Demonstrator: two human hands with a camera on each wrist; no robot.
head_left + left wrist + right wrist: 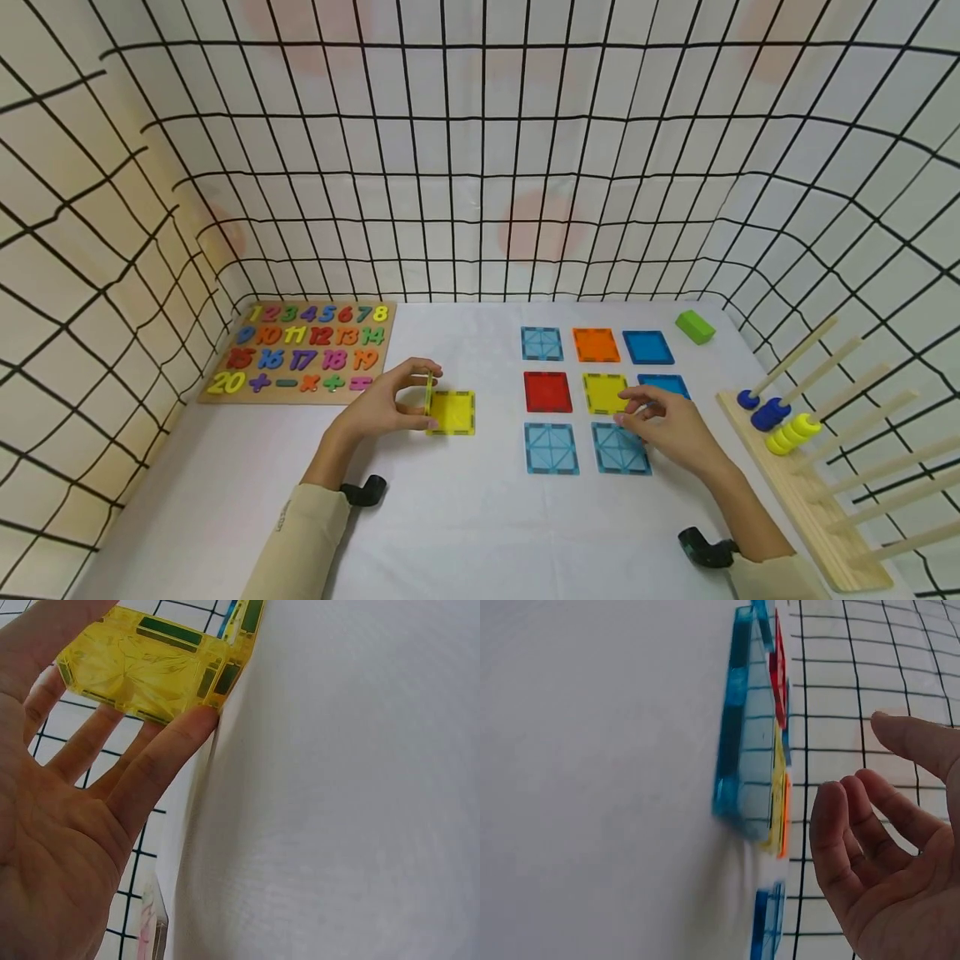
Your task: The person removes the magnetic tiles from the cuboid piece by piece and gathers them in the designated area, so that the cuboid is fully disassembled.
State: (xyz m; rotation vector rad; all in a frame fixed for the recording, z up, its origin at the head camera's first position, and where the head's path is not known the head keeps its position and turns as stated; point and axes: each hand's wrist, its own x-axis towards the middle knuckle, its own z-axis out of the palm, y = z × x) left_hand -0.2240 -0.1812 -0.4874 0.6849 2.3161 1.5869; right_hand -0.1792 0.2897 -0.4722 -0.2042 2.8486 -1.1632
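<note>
My left hand (384, 404) pinches a clear yellow magnetic tile (429, 392) that stands upright along the left edge of a second yellow magnetic tile (454, 412) lying flat. In the left wrist view, thumb and fingers grip the upright yellow tile by its edges, and the other tile meets it at an angle. My right hand (670, 423) hovers with loosely bent fingers and nothing in them, as the right wrist view shows. Below it lie a yellow tile (602, 392), a light blue tile (618, 450) and a partly hidden blue tile (663, 383).
More flat tiles lie around: red (547, 392), orange (596, 344), blue (648, 347) and light blue (551, 448). A number puzzle board (300, 393) sits at back left, a green block (695, 327) at back right. Along the right stands a wooden peg rack (813, 508) with beads. Black-grid walls surround the table.
</note>
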